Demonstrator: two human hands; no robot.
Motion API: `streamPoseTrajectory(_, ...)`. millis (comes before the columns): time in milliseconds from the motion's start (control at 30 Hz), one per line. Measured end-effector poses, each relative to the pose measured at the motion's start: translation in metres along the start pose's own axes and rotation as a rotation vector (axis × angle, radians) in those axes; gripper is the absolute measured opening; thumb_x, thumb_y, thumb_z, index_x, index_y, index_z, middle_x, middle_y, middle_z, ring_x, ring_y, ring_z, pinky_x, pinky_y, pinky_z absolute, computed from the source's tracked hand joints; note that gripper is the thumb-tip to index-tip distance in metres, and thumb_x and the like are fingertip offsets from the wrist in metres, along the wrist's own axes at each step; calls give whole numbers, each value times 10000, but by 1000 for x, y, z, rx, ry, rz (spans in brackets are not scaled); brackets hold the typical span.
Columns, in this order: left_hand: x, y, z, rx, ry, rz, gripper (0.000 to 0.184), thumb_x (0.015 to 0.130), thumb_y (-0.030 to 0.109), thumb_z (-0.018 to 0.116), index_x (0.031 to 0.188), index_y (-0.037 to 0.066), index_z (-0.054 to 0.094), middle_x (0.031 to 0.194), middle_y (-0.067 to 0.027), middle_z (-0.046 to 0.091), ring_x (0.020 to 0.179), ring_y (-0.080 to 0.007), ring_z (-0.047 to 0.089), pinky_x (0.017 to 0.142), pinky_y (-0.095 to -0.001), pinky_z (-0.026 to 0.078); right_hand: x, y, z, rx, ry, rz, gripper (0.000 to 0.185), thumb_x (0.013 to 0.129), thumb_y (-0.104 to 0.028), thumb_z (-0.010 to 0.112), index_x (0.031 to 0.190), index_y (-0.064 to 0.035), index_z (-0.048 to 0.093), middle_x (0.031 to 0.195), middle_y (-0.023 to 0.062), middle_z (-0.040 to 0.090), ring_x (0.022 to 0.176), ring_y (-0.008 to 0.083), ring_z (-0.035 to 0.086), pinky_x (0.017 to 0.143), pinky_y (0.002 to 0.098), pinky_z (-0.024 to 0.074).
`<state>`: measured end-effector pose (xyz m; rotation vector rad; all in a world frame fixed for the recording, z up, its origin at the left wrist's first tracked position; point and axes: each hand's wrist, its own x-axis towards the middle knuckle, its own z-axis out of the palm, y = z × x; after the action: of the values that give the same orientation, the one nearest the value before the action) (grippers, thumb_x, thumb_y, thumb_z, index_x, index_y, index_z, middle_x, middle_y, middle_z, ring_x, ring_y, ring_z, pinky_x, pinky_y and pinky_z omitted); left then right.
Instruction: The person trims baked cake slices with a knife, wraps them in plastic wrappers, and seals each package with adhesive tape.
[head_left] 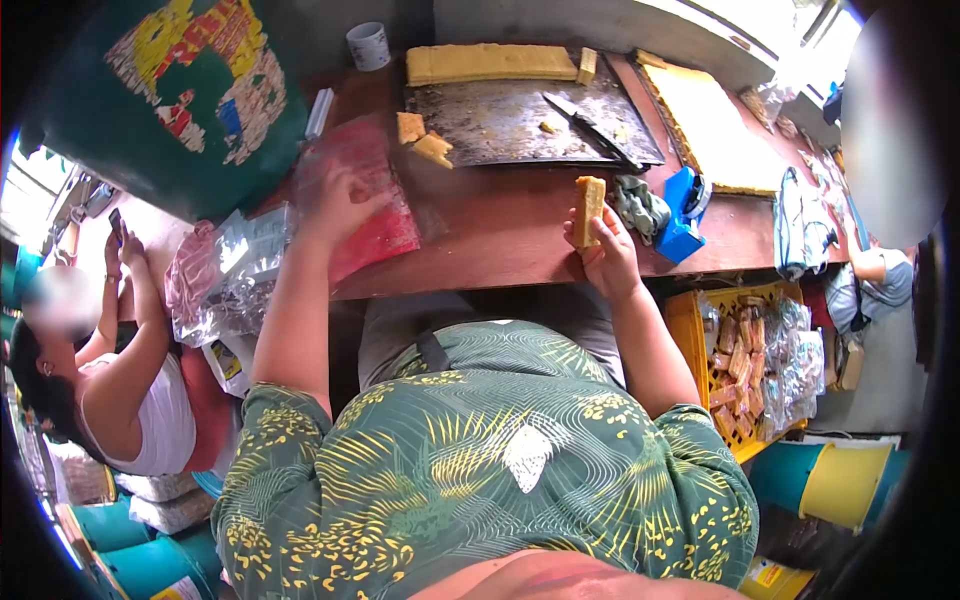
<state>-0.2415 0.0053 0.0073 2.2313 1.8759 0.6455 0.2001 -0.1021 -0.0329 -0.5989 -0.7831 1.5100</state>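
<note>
My right hand point(607, 250) is closed around a bar-shaped slice of yellow cake point(589, 212), held upright above the table's front edge. My left hand point(345, 205) is over a red plastic sheet point(368, 240) on the left part of the table. Motion smears its fingers, and whether they hold anything is unclear. Beyond my hands lies a dark baking tray point(480, 120) with a long block of cake point(490, 64) along its far side. A knife point(596, 131) rests across the tray's right side. Broken cake pieces point(432, 148) lie at the tray's left edge.
A blue tape dispenser point(682, 215) and a crumpled dark cloth point(641, 208) sit right of my right hand. Another cake sheet point(715, 125) lies farther right. Below, a yellow crate point(690, 330) contains wrapped bars. At left, a person point(140, 390) holds a phone beside clear plastic bags point(245, 265).
</note>
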Motion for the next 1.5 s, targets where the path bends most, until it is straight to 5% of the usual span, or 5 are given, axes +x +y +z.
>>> streamPoseTrajectory(633, 14, -63, 18, -257, 35, 99, 338, 981, 341, 667, 1102, 39, 759, 1249, -139, 713, 1287, -311, 605, 1040, -421, 495, 6, -9, 1, 207, -69, 64, 501, 1013, -194, 548, 1468, -14, 440, 1393, 212, 597, 1181, 262, 652, 1027, 438, 548)
streamPoseTrajectory(733, 16, 1, -13, -1617, 381, -407, 362, 1008, 325, 648, 1179, 13, 715, 1146, -104, 739, 1134, -253, 688, 997, -356, 516, 7, -10, 2, 164, -27, 92, 491, 1015, -196, 548, 1459, -12, 449, 1394, 203, 599, 1176, 245, 655, 1028, 433, 548)
streamPoseTrajectory(1067, -79, 200, 62, -170, -329, 584, 475, 913, 346, 737, 1286, 70, 634, 1452, -188, 542, 1371, -359, 507, 1144, -433, 407, 4, 1, -13, 93, 31, 4, 428, 1020, -151, 594, 1425, -53, 497, 1341, 128, 628, 1159, 222, 667, 959, 418, 574)
streamPoseTrajectory(1300, -60, 147, 41, -128, -258, 341, 773, 829, 394, 816, 1450, 40, 521, 1538, -140, 473, 1464, -350, 377, 1226, -467, 312, -4, -10, 17, -483, -13, -148, 604, 979, -30, 673, 1526, 1, 418, 1271, 37, 619, 1142, 121, 602, 966, 276, 496)
streamPoseTrajectory(1500, -71, 138, 51, -75, -269, 288, 807, 827, 484, 795, 1451, 50, 522, 1557, -116, 457, 1485, -353, 350, 1233, -483, 294, 22, -39, 74, -1346, -361, -242, 615, 826, -13, 745, 1414, -74, 577, 1293, 156, 626, 1153, 321, 628, 1003, 401, 512)
